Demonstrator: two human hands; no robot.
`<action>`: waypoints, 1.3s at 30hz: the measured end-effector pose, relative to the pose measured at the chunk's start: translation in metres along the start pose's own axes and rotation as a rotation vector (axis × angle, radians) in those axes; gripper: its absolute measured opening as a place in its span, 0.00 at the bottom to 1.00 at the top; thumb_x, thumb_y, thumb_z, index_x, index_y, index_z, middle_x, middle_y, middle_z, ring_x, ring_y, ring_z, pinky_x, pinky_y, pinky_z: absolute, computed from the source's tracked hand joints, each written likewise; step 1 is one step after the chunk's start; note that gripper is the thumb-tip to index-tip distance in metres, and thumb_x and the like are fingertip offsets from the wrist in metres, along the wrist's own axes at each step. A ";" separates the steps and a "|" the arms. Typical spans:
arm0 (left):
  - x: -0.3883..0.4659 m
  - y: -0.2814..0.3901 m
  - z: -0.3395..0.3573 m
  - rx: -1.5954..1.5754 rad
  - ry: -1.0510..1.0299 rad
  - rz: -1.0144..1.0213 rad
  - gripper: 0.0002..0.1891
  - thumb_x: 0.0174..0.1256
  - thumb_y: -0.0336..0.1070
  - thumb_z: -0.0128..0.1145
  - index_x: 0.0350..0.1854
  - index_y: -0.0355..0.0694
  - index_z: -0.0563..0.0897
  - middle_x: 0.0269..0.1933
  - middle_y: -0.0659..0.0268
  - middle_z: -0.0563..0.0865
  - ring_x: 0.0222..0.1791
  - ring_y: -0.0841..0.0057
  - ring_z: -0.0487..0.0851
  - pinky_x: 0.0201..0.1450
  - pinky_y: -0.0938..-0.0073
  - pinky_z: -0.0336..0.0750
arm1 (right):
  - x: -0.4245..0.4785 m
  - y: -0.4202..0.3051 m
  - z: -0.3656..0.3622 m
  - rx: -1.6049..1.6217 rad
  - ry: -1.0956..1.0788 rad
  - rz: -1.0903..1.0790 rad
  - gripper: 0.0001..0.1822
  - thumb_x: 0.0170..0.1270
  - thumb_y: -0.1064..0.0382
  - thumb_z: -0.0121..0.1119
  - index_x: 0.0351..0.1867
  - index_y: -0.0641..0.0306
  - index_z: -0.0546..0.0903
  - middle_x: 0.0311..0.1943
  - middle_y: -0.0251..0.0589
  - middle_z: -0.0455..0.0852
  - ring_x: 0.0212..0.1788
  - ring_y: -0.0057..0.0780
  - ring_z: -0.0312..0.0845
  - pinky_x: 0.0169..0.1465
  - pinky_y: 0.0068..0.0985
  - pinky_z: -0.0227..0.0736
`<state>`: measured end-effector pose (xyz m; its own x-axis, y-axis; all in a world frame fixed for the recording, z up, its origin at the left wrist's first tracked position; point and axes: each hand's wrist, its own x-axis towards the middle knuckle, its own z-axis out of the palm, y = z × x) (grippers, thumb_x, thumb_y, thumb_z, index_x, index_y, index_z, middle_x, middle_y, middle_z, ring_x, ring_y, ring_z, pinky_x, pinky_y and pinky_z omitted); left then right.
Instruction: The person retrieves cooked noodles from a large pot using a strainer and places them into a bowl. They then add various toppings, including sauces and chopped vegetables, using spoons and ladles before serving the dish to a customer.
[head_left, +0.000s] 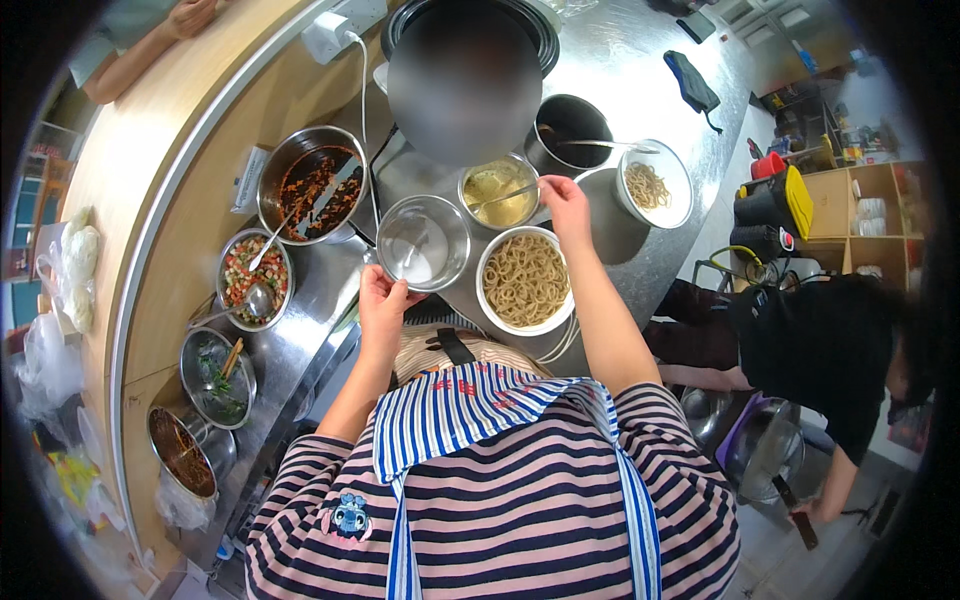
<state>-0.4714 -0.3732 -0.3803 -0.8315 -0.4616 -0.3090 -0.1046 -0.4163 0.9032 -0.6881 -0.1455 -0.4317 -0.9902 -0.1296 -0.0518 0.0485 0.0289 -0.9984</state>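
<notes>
My left hand (386, 300) pinches the near rim of a clear bowl (457, 262) with white granules and a spoon in it. My right hand (564, 206) grips the handle of a metal spoon (514, 193), whose head rests in a bowl of yellowish powder (501, 206). Just below my right hand stands a white bowl full of noodles (525, 281). Beyond the powder is a dark metal pot (571, 135) with a ladle across its rim. A white bowl with fewer noodles (646, 184) stands to the right.
At left are a pot of red chili oil (319, 191), a bowl of chopped vegetables (255, 281), a bowl of green herbs (217, 379) and a pot of brown sauce (180, 454). A blurred patch covers a large round cooker (551, 37). A co-worker in black (817, 352) bends at right.
</notes>
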 end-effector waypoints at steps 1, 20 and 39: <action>-0.002 0.005 0.003 0.007 0.007 0.011 0.08 0.64 0.23 0.49 0.41 0.37 0.67 0.34 0.66 0.77 0.33 0.81 0.80 0.38 0.78 0.80 | -0.007 -0.004 0.004 -0.124 -0.079 -0.064 0.09 0.63 0.63 0.61 0.41 0.65 0.82 0.34 0.32 0.82 0.33 0.20 0.75 0.41 0.19 0.71; -0.005 0.108 0.017 0.119 -0.158 0.153 0.08 0.59 0.19 0.50 0.35 0.36 0.67 0.30 0.68 0.75 0.28 0.85 0.77 0.33 0.80 0.81 | -0.106 -0.123 -0.010 -0.475 0.186 -0.333 0.06 0.62 0.65 0.63 0.37 0.65 0.84 0.34 0.38 0.82 0.33 0.25 0.79 0.37 0.21 0.74; -0.039 0.123 0.031 0.422 -0.369 0.096 0.07 0.53 0.20 0.52 0.31 0.36 0.69 0.26 0.73 0.72 0.25 0.91 0.71 0.27 0.86 0.67 | -0.183 -0.172 0.008 -0.370 -0.227 -0.191 0.07 0.62 0.68 0.62 0.38 0.69 0.85 0.33 0.42 0.88 0.33 0.25 0.85 0.38 0.20 0.79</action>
<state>-0.4686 -0.3821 -0.2475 -0.9755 -0.1465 -0.1639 -0.1654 -0.0020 0.9862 -0.5143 -0.1343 -0.2505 -0.9211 -0.3794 0.0876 -0.2227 0.3288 -0.9178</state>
